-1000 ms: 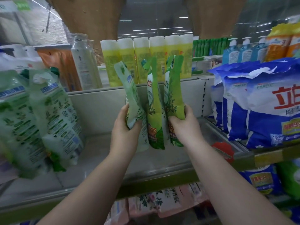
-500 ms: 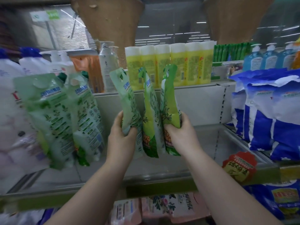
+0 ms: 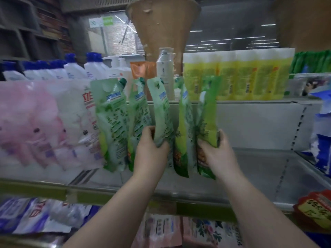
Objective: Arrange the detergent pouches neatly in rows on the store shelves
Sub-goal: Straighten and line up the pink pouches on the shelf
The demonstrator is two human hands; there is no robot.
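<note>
I hold three green detergent pouches upright above the grey shelf (image 3: 250, 169). My left hand (image 3: 149, 151) grips the pale green pouch (image 3: 161, 111) at its lower part. My right hand (image 3: 217, 154) grips the bright green pouch (image 3: 208, 111) on the right, with another green pouch (image 3: 184, 126) pressed between the two. Two more green spouted pouches (image 3: 112, 122) stand on the shelf just left of my left hand, the nearer one (image 3: 138, 111) almost touching the pale pouch.
Pink and white refill pouches (image 3: 44, 126) fill the shelf's left part. Blue bags (image 3: 322, 140) stand at the right edge. Yellow pouches (image 3: 238, 76) and white bottles (image 3: 75, 68) line the shelf above. A red price tag (image 3: 313, 210) hangs on the front rail.
Both hands carried the three pouches leftwards along the shelf, up beside the two standing green pouches. The view has swung left, bringing the pink pouches into sight.
</note>
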